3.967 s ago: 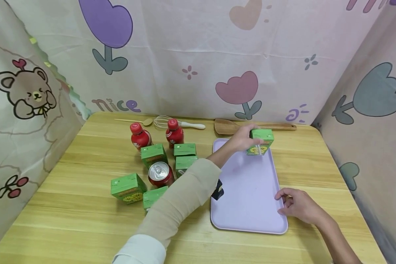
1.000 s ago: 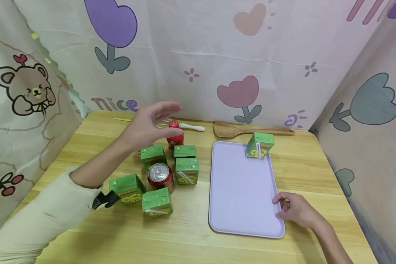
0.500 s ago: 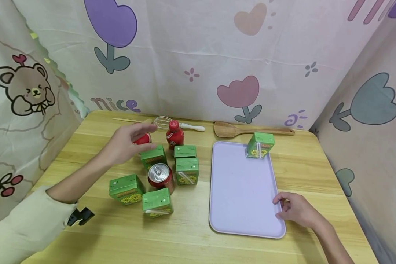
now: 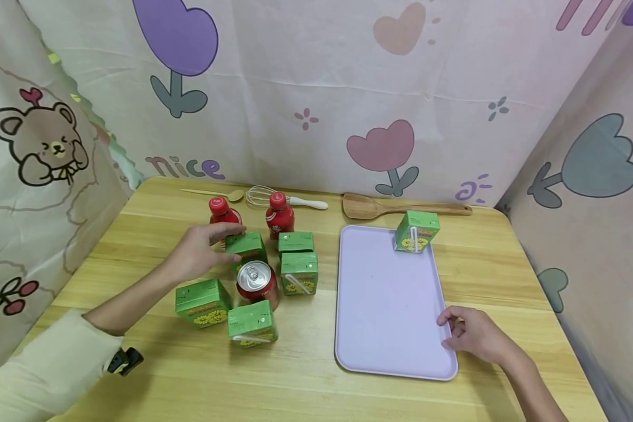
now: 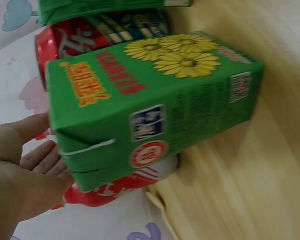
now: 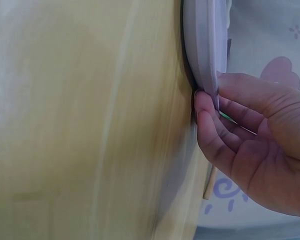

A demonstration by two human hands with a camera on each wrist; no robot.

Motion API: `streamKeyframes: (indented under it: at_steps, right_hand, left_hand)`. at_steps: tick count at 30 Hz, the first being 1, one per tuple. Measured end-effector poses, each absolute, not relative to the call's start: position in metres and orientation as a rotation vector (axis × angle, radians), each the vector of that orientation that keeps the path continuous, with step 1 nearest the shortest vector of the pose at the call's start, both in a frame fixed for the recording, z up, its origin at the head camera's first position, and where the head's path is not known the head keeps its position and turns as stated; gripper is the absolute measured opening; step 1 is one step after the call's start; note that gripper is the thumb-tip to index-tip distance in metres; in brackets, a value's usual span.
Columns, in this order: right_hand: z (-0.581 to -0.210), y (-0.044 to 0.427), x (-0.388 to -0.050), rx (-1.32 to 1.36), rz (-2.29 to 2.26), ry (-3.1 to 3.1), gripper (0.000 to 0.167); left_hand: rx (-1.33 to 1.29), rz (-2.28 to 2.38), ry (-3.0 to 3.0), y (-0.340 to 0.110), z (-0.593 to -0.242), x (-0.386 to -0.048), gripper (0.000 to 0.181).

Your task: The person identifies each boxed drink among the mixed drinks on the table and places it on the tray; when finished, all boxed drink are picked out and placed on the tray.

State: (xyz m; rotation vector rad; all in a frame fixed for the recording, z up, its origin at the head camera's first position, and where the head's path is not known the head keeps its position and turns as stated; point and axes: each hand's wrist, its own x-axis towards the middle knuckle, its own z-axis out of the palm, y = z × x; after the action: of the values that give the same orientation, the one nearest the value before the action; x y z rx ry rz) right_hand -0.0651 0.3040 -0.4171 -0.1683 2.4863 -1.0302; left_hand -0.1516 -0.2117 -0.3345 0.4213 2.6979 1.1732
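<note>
My left hand (image 4: 197,252) is at the back green drink carton (image 4: 249,247), thumb and fingers spread about its left side; whether they touch it cannot be told. In the left wrist view a nearer green carton (image 5: 155,100) hides part of that hand (image 5: 25,170). A red soda can (image 4: 255,281) stands among several cartons, including a left one (image 4: 203,302) and a front one (image 4: 252,324). On the right, my right hand (image 4: 477,334) pinches the rim of a lilac tray (image 4: 390,316) between thumb and fingers, clearer in the right wrist view. One carton (image 4: 417,231) stands at the tray's far right corner.
Two red bottles (image 4: 280,217) stand behind the cartons. Along the back edge lie a spoon (image 4: 235,195), a whisk (image 4: 308,203) and a wooden spatula (image 4: 364,207). A printed cloth (image 4: 306,88) hangs behind the wooden table (image 4: 306,387).
Earlier my left hand held the carton at the tray's far corner; it let go, swung left and lowered to the back carton. My right hand stays on the tray rim.
</note>
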Motion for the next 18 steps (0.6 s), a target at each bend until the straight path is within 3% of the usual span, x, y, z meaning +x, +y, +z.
streamKeyframes:
  at_steps: [18]
  right_hand:
    - [-0.421, 0.3061, -0.0649, -0.142, -1.007, 2.51, 0.031]
  left_hand:
    - [0.393, 1.03, 2.84, -0.2099, -0.3433, -0.1487, 0.056]
